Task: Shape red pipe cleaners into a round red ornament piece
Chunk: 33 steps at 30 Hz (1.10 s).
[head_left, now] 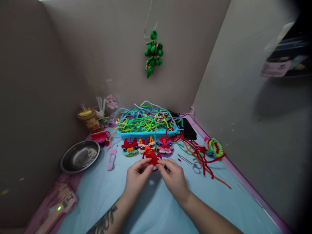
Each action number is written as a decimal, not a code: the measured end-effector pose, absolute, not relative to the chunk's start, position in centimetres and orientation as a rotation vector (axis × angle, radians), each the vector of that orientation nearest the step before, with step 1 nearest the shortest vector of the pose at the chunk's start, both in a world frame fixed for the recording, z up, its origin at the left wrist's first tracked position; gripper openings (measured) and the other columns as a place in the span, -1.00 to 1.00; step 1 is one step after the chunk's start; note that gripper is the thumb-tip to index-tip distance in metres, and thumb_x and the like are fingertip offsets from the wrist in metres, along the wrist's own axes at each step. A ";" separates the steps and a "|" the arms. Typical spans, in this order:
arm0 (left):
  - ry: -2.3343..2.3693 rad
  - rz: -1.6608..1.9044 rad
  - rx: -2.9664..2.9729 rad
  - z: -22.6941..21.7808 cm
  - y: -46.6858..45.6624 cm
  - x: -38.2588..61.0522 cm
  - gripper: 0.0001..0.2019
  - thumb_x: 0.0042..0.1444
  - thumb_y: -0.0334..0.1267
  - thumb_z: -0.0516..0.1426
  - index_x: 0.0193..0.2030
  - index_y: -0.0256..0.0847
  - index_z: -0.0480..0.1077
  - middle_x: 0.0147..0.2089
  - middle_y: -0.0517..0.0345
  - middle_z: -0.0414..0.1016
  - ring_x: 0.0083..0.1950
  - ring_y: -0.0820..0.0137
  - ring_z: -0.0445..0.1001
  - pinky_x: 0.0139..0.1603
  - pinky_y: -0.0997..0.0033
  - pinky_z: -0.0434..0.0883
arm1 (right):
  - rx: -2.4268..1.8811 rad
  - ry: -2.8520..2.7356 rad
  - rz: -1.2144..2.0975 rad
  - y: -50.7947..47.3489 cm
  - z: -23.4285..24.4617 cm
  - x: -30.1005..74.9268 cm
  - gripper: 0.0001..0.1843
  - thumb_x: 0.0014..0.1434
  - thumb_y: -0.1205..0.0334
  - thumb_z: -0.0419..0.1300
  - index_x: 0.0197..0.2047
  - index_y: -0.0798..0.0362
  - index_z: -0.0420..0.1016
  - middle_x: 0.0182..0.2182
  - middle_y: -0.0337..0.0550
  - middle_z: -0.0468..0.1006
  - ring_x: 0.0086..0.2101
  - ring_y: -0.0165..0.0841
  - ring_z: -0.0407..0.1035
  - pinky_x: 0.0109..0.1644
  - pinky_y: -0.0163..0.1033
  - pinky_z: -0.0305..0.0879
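No readable text, brands, numbers or signs; pink panel (276,69), upper right, blurred.

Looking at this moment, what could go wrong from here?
Bending: the red piece is pinched between the left hand and right hand, so uneven pressure might distort its thin outer loop.

Snagging: the scissors lie close beside the right hand; a sideways reach could knock them or catch on their points.

Spilling: the open metal bowl holds small white bits; a stray bump could scatter them.
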<state>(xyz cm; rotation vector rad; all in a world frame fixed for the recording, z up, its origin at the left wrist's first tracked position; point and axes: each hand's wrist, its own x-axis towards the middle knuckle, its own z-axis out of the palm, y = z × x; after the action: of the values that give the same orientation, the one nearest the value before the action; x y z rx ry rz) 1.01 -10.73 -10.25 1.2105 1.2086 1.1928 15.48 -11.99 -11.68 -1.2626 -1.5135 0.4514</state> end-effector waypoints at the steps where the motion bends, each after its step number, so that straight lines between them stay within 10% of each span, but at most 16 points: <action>1: 1.216 1.204 1.203 -10.2 -10.7 1.0 -0.72 -0.13 -0.23 0.26 -0.23 -0.29 0.53 -0.37 0.04 0.61 -0.38 0.34 0.54 -0.31 0.41 0.46 | -1.250 -1.511 0.468 -12.0 -11.7 15.4 -0.89 0.11 0.27 0.17 -0.31 0.01 0.53 -0.42 -0.16 0.57 -0.36 -0.32 0.42 -0.30 -0.26 0.34; 15: 1.183 1.148 1.206 -10.4 -10.7 1.1 -0.75 -0.13 -0.25 0.27 -0.26 -0.28 0.53 -0.32 0.02 0.61 -0.33 0.31 0.55 -0.25 0.38 0.46 | -1.293 -1.384 0.807 -11.5 -11.9 15.3 -0.86 0.08 0.27 0.11 -0.48 0.09 0.41 -0.49 -0.19 0.43 -0.41 -0.35 0.35 -0.35 -0.30 0.30; 23: 1.145 1.214 0.910 -10.7 -9.9 0.8 -0.60 -0.21 -0.20 0.32 -0.18 -0.33 0.49 -0.34 0.02 0.61 -0.35 0.37 0.53 -0.27 0.41 0.42 | -1.256 -1.420 0.564 -12.1 -11.1 15.5 -0.82 0.09 0.30 0.14 -0.19 0.04 0.42 -0.30 -0.13 0.45 -0.35 -0.36 0.34 -0.37 -0.32 0.26; 33: 1.100 1.252 0.780 -11.0 -9.8 0.9 -0.61 -0.25 -0.24 0.35 -0.21 -0.30 0.49 -0.34 0.04 0.60 -0.36 0.41 0.52 -0.28 0.47 0.39 | -1.359 -1.870 0.037 -13.0 -10.6 14.4 -0.73 0.07 0.37 0.14 -0.14 -0.01 0.48 0.24 -0.03 0.06 0.22 0.02 -0.13 0.18 0.22 0.03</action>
<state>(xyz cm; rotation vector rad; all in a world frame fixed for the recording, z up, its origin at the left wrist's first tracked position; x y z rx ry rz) 0.94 -9.76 -10.96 0.7801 1.1003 1.2516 14.44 -13.04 -10.57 -1.3594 -1.8699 0.0366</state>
